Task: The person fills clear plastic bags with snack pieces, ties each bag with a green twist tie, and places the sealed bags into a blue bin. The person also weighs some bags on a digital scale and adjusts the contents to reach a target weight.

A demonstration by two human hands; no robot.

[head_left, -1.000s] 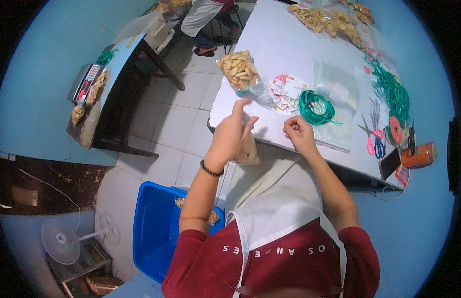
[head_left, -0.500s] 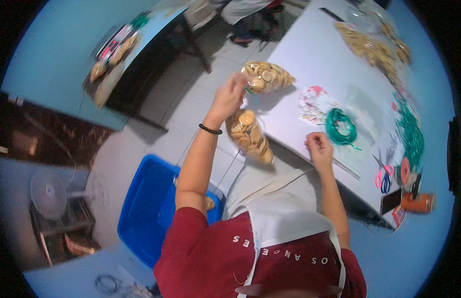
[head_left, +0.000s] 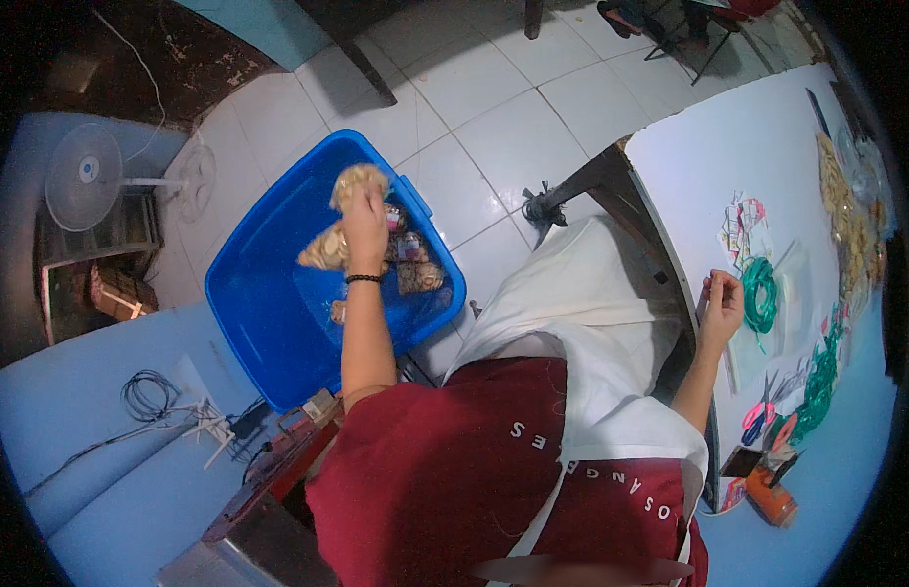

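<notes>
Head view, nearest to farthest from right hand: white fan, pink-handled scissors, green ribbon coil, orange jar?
1. Green ribbon coil: just right of the right hand.
2. Pink-handled scissors: lower in the picture, on the table.
3. Orange jar: lower again, past the scissors.
4. White fan: at far left.

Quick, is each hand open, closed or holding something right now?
Left hand: closed, holding at least one snack bag at the blue bin.
Right hand: loosely curled; whether it holds anything cannot be told.

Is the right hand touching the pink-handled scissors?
Apart: the head view shows a plain gap between the right hand and the pink-handled scissors on the table.
</notes>
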